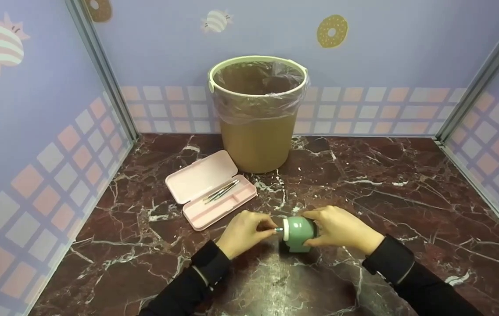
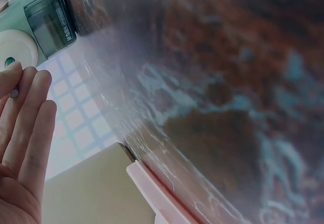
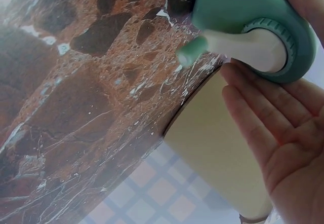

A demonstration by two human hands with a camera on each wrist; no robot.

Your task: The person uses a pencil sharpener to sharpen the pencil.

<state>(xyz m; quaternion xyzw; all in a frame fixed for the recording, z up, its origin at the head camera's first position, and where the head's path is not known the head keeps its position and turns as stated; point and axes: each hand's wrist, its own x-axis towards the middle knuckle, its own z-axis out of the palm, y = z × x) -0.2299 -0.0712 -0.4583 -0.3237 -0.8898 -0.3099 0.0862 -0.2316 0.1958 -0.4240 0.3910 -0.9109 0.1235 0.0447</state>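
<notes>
A green hand-crank pencil sharpener point(image 1: 299, 231) with a cream front ring sits on the dark marbled table. My right hand point(image 1: 341, 228) holds it from the right, thumb on the near side and fingers on the far side. In the right wrist view its cream crank point(image 3: 248, 49) with a green knob points away from the palm. From the left, my left hand point(image 1: 247, 230) pinches a short pencil point(image 1: 279, 229) between thumb and forefinger, right at the sharpener's front hole. The blunt end of the pencil point(image 2: 14, 92) pokes out below the fingertips; its other end is hidden.
An open pink pencil case point(image 1: 220, 215) lies left of the sharpener, with several patterned pencils point(image 1: 222, 192) in it. Behind stands a tan bin point(image 1: 258, 136) lined with a clear bag. Patterned panels point(image 1: 385, 109) enclose the table at the back and sides.
</notes>
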